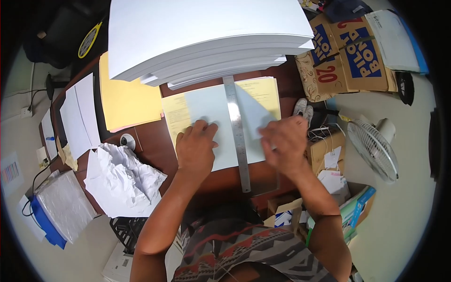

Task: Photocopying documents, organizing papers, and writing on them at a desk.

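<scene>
Desk; ruler perhaps against paper stack

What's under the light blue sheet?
Yellow printed paper shows past the light blue sheet at upper left and upper right; whatever lies beneath its middle is covered.

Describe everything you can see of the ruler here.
The ruler is long, narrow and silvery, apparently metal, with fine markings and glare. It lies slightly slanted across the light blue sheet, its far end by the stack of white paper, its near end past the sheet over the brown desk. The left hand and right hand look clear of it.
</scene>
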`<state>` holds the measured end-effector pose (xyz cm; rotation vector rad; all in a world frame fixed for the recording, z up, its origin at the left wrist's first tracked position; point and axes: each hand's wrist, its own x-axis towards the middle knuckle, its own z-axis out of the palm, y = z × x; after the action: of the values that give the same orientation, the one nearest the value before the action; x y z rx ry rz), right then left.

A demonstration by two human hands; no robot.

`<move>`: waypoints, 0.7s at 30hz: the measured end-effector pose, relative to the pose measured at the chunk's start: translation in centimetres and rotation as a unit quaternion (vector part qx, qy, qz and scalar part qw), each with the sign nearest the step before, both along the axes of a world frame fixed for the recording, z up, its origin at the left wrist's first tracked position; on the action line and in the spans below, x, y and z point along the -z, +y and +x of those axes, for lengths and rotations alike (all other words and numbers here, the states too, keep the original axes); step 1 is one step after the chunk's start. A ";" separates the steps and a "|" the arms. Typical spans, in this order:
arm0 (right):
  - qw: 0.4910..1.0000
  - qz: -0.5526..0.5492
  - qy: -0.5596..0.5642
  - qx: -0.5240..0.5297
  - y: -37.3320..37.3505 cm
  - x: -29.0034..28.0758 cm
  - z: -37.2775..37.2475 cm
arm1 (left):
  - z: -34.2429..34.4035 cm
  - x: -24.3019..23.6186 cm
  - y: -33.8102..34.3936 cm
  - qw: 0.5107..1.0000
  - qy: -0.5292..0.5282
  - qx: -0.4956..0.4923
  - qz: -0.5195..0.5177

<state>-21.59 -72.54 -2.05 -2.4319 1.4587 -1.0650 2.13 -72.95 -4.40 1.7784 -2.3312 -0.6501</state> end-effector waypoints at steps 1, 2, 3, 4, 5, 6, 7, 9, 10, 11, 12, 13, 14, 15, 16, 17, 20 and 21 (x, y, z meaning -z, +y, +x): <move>1.000 0.024 0.003 -0.007 1.0 0.2 0.6 | -0.1 0.0 0.0 1.000 -0.002 -0.001 0.001; 0.999 0.041 -0.001 -0.014 1.6 0.2 1.2 | -0.2 -0.1 0.0 1.000 -0.008 -0.004 0.002; 0.998 0.058 -0.005 -0.022 2.0 0.3 1.7 | -0.3 -0.2 -0.1 1.000 -0.007 0.000 0.002; 0.998 0.058 -0.004 -0.018 2.1 0.6 2.0 | -0.2 -0.3 -0.1 1.000 -0.010 -0.001 0.005; 0.998 0.060 -0.012 -0.014 2.3 1.1 2.2 | -0.3 -0.3 -0.1 1.000 -0.013 -0.002 0.007; 0.998 0.062 -0.021 -0.011 2.5 1.4 2.3 | -0.4 -0.3 -0.1 1.000 -0.012 0.001 0.007; 0.998 0.061 -0.022 -0.011 2.4 1.4 2.5 | -0.4 -0.3 -0.2 1.000 -0.010 0.002 0.008; 0.998 0.063 -0.010 0.007 2.3 1.2 2.8 | -0.3 -0.3 -0.2 1.000 -0.009 0.004 0.008; 0.998 0.062 -0.011 0.008 2.3 1.2 3.0 | -0.3 -0.2 -0.2 1.000 -0.008 0.005 0.007; 0.998 0.064 -0.014 0.010 2.3 1.2 3.1 | -0.3 -0.2 -0.2 1.000 -0.007 0.006 0.006; 0.998 0.065 -0.016 0.012 2.3 1.2 3.3 | -0.3 -0.3 -0.2 1.000 -0.007 0.007 0.006; 0.998 0.064 -0.016 0.014 2.4 1.2 3.5 | -0.3 -0.4 -0.3 1.000 -0.010 0.005 0.009; 0.997 0.069 -0.020 0.016 2.5 1.3 3.8 | -0.3 -0.4 -0.3 1.000 -0.013 0.002 0.011; 0.997 0.074 -0.025 0.019 2.7 1.4 4.2 | -0.3 -0.5 -0.4 1.000 -0.012 0.004 0.011; 0.997 0.073 -0.024 0.019 2.8 1.2 4.5 | -0.3 -0.4 -0.3 1.000 -0.010 0.003 0.015; 0.996 0.084 -0.028 0.027 2.9 1.0 4.9 | -0.2 -0.4 -0.3 1.000 -0.008 0.003 0.020; 0.993 0.102 -0.039 0.046 3.3 0.8 6.0 | -0.5 -0.6 -0.5 0.999 -0.014 0.010 0.027; 0.991 0.111 -0.046 0.057 3.4 0.9 6.3 | -0.5 -0.6 -0.5 0.999 -0.012 0.012 0.028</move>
<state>-15.31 -69.12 -2.93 -2.1439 1.6068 -0.9630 1.60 -73.43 -3.80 1.7944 -2.3757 -0.7078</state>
